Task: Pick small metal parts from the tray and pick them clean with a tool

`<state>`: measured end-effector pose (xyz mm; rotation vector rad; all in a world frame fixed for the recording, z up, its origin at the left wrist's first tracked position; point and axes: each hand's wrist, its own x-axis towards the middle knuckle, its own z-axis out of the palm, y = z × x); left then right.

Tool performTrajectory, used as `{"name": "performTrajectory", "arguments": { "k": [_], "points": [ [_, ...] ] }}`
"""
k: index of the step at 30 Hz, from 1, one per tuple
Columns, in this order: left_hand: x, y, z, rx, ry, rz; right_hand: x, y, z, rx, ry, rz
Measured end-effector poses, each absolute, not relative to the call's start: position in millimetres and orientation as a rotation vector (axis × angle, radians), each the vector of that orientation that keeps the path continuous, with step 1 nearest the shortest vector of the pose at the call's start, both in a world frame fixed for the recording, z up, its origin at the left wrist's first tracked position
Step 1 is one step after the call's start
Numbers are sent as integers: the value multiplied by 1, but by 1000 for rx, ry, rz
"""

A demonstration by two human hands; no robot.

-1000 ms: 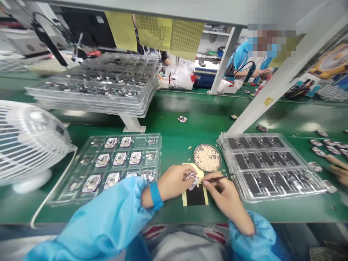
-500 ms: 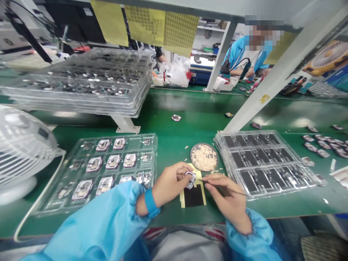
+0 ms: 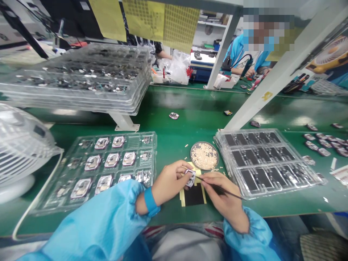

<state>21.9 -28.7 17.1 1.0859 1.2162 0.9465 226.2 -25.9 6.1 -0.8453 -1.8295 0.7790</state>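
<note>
Between its thumb and fingers, my left hand point(image 3: 174, 177) grips a small watch case point(image 3: 191, 178), with its open inside turned up. My right hand point(image 3: 224, 188) is closed round dark tweezers point(image 3: 223, 189), whose tips reach the right edge of the case. Below both hands a black pad point(image 3: 193, 195) edged with yellow tape lies on the green bench. Just beyond them is a round dish point(image 3: 204, 156) of tiny pale and dark pieces, a few scattered around it.
A clear tray point(image 3: 108, 172) of watch cases lies left, beside a white fan point(image 3: 23, 152). Right is a stacked tray point(image 3: 261, 163) of dark flat parts. More cases point(image 3: 323, 143) lie far right. Stacked trays point(image 3: 81, 79) stand on a raised shelf. A co-worker point(image 3: 252, 58) sits across the bench.
My right hand has moved slightly left, bringing the tweezer tips up to the watch case. My left hand keeps hold of the case in nearly the same place. The view has shifted a little.
</note>
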Motion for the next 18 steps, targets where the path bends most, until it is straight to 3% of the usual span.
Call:
{"name": "performTrajectory", "arguments": {
  "k": [18],
  "points": [
    [21,-29,18,1075,1151,989,225,-26,8,-894,-1821,803]
  ]
}}
